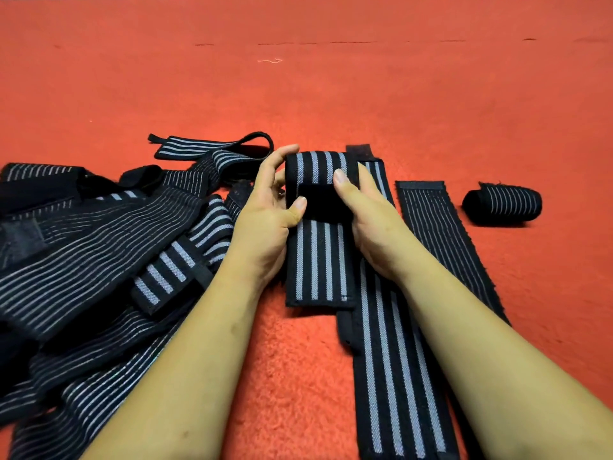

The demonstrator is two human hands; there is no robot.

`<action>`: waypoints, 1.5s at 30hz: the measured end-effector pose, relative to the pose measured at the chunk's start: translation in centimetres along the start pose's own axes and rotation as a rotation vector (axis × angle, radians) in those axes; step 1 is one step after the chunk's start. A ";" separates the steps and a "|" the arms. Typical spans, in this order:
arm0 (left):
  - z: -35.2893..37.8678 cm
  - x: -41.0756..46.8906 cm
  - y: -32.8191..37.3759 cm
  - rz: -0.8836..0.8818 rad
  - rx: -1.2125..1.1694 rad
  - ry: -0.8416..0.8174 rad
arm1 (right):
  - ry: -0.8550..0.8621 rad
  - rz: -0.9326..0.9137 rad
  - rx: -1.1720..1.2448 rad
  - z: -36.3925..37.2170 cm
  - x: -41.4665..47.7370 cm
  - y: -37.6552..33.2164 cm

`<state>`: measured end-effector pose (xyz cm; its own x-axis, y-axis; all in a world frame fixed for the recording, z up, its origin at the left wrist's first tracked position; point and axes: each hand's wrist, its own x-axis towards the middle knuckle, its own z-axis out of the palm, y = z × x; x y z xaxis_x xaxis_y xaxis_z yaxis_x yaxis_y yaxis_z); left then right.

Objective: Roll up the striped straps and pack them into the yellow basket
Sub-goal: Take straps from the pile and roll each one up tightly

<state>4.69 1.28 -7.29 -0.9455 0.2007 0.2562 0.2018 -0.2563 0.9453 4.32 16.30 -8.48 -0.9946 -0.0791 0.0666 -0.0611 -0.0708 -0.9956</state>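
Observation:
A black strap with grey stripes [316, 260] lies lengthwise on the red carpet, its far end folded over into a short roll with a black fastener patch on top. My left hand [272, 207] grips the roll's left side and my right hand [365, 214] grips its right side. A longer striped strap [394, 376] lies flat under my right forearm. Another flat strap [441, 234] lies to the right. One finished roll [502, 204] sits at the far right. The yellow basket is not in view.
A tangled heap of several black striped straps [99, 247] covers the left side of the red carpet [298, 78]. A looped strap [212, 147] lies at the heap's far edge. A small pale thread [270, 60] lies far ahead.

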 end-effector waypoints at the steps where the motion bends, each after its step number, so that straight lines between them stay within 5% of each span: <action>1: 0.0 0.0 0.1 0.009 0.017 -0.004 | -0.008 -0.023 0.014 -0.1 -0.1 -0.1; 11: -0.1 0.3 -0.3 -0.110 0.159 -0.035 | 0.047 -0.090 0.136 -1.1 -0.5 -0.9; 24: 0.8 0.2 -0.2 -0.259 -0.351 -0.078 | -0.002 0.028 0.309 -0.6 -1.3 -2.8; 30: 1.2 -0.1 -0.7 -0.202 -0.080 -0.061 | 0.088 0.055 0.186 -0.1 -1.1 -2.3; 36: 0.8 0.1 -1.4 -0.142 -0.078 -0.041 | 0.070 0.008 0.068 -0.2 -0.9 -1.6; 41: 0.1 0.4 -1.9 -0.077 0.083 0.056 | -0.012 0.032 0.281 -0.6 -1.4 -1.7; 45: 0.1 0.3 -2.1 -0.120 0.166 -0.024 | 0.034 0.066 0.413 -0.6 -2.2 -2.4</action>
<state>4.02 1.93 -9.22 -0.9594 0.2429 0.1431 0.1296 -0.0706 0.9891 6.57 17.26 -6.23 -0.9979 -0.0642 -0.0057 0.0347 -0.4601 -0.8872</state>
